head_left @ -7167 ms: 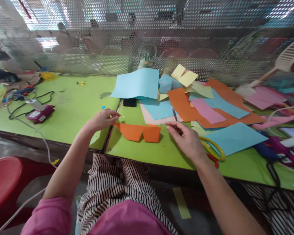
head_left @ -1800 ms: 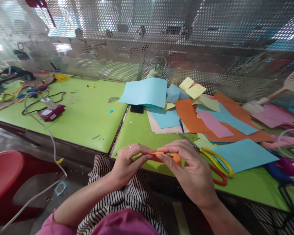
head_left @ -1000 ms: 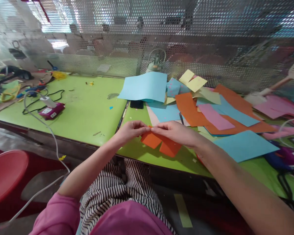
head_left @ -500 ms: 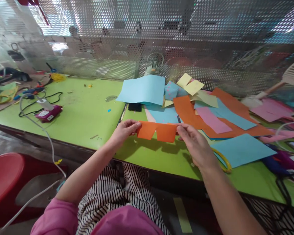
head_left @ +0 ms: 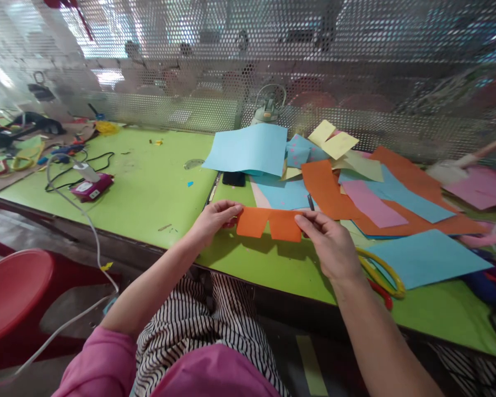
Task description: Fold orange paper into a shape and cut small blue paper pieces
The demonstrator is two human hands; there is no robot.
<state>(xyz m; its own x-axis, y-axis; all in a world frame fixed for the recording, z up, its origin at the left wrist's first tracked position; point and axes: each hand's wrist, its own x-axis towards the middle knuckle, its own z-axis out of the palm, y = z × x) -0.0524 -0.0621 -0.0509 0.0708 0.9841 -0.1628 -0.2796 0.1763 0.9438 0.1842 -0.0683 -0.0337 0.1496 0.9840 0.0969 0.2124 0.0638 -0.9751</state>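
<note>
Between my two hands an orange paper strip [head_left: 287, 225] is stretched level above the green table. A notch cut into its lower edge parts it into two flaps. My left hand [head_left: 217, 219] pinches its left end between thumb and fingers. At the other end, my right hand [head_left: 330, 242] is closed on the upper right corner. Scissors with yellow and red handles [head_left: 391, 284] lie on the table beside my right wrist, their blades hidden. A dark pen [head_left: 311, 202] lies just behind the strip.
Sheets of blue paper [head_left: 248, 149], orange paper [head_left: 328, 187] and pink paper [head_left: 374, 204] spread over the right side. A purple power strip [head_left: 91, 187] with a white cable sits at left. Perforated metal [head_left: 169, 82] walls the back. A red stool [head_left: 16, 292] stands lower left.
The view has shifted slightly, so the table's things appear moved a little. The red scissor handle now shows beside my right wrist. Both hands keep the same grip on the orange strip.
</note>
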